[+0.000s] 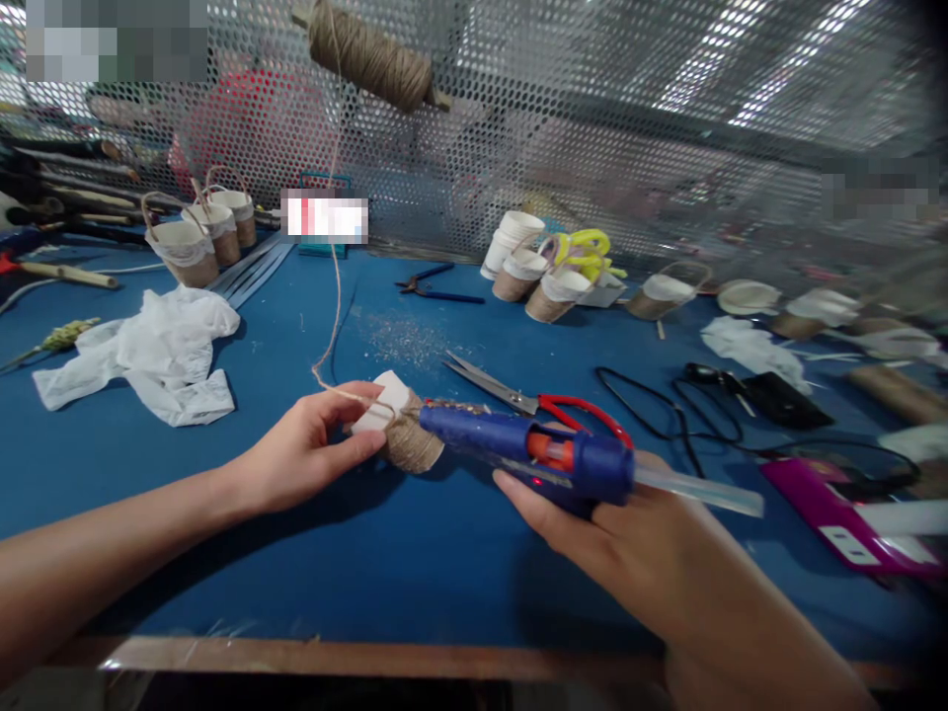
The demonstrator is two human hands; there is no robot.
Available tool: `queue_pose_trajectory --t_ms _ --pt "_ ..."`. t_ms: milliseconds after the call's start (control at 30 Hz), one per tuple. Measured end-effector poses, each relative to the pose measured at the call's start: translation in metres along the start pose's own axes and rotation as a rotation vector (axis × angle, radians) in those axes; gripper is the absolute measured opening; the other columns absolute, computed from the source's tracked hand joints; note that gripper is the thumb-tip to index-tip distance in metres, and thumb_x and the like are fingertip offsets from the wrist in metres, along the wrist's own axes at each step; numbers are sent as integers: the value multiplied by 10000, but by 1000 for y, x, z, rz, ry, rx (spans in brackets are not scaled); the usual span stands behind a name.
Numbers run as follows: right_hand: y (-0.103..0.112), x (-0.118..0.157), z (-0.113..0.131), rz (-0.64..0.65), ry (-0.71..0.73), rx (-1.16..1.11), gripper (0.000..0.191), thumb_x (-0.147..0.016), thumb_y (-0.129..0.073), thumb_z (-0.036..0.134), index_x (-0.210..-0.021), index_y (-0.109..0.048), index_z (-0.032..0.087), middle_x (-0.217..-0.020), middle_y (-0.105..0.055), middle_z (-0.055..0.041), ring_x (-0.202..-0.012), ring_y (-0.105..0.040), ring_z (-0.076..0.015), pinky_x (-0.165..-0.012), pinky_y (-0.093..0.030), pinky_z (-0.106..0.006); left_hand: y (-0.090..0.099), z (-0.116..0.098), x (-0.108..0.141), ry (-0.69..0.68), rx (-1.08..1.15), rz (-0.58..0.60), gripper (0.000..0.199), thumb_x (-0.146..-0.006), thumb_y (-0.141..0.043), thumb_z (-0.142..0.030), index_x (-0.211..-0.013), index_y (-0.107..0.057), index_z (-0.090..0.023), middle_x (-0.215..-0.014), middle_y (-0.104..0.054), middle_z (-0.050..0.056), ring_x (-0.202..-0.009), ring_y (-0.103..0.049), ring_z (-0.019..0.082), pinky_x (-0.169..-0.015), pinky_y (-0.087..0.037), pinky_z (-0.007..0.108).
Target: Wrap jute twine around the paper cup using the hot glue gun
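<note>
Blue glue gun [498, 441] is gripped by right fingers [528, 502]; left fingers [358, 452] pinch the twine-wrapped white cup [415, 441].

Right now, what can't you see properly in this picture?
In the head view:
Glue gun handle: hidden by the right hand.
Part of the cup: covered by the left hand.
Glue gun writing: too blurred to read.
Things behind the mesh: screened, blurred.
Left forearm: cut off by the left edge.
</note>
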State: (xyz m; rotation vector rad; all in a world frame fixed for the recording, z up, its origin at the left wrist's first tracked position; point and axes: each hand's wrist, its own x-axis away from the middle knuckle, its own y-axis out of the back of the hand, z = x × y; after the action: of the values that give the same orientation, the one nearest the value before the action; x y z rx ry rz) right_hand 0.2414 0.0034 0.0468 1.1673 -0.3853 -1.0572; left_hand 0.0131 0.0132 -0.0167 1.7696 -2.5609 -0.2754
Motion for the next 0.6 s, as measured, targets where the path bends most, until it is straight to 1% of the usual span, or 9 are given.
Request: queue_pose_trajectory --t_ms 100,167,300,367,467,600 --pt "0 1 0 67 -35 -80 156 -793 -444 259 -684 -552 235 -573 -617 -2 -496 -579 -152 -468 -479 -250 0 0 1 -3 -1 -4 189 -816 -544 -232 -928 -640 -114 -1163 -561 130 -991 -558 230 -879 -435 371" --pt "0 1 0 88 -52 -77 176 -800 -428 258 -692 -565 232 -572 -612 -5 -493 -573 -155 -473 -476 -261 0 0 1 -12 1 -1 191 -819 -540 -229 -940 -640 -120 -1172 -558 124 -994 -557 222 -879 -434 360" --pt "1 1 -5 12 -19 69 272 -818 -404 318 -646 -591 221 -607 -623 -44 -532 -575 -181 -527 -478 -315 0 -3 0 -21 10 11 170 -819 -536 -209 -932 -627 -120 -1158 -574 116 -998 -553 211 -879 -431 340" --pt "2 1 -6 16 -5 123 309 -825 -391 333 -630 -601 218 -583 -617 -45 -500 -559 -172 -491 -462 -306 0 -4 1 -11 -2 3 159 -814 -537 -205 -915 -621 -116 -1160 -573 119 -987 -555 209 -874 -431 339" --pt "3 1 -7 45 -21 131 333 -834 -381 333 -610 -598 216 -504 -573 -19 -430 -519 -145 -431 -430 -278 0 -4 2 13 -41 -3 154 -810 -539 -210 -897 -613 -108 -1178 -559 136 -1018 -544 227 -896 -417 359" --pt "5 -2 -7 44 -5 124 339 -826 -381 323 -563 -569 218 -490 -551 -10 -431 -505 -137 -439 -421 -272 2 -3 2 5 -80 -5 149 -801 -550 -217 -890 -617 -118 -1194 -550 133 -1066 -522 254 -926 -396 384"
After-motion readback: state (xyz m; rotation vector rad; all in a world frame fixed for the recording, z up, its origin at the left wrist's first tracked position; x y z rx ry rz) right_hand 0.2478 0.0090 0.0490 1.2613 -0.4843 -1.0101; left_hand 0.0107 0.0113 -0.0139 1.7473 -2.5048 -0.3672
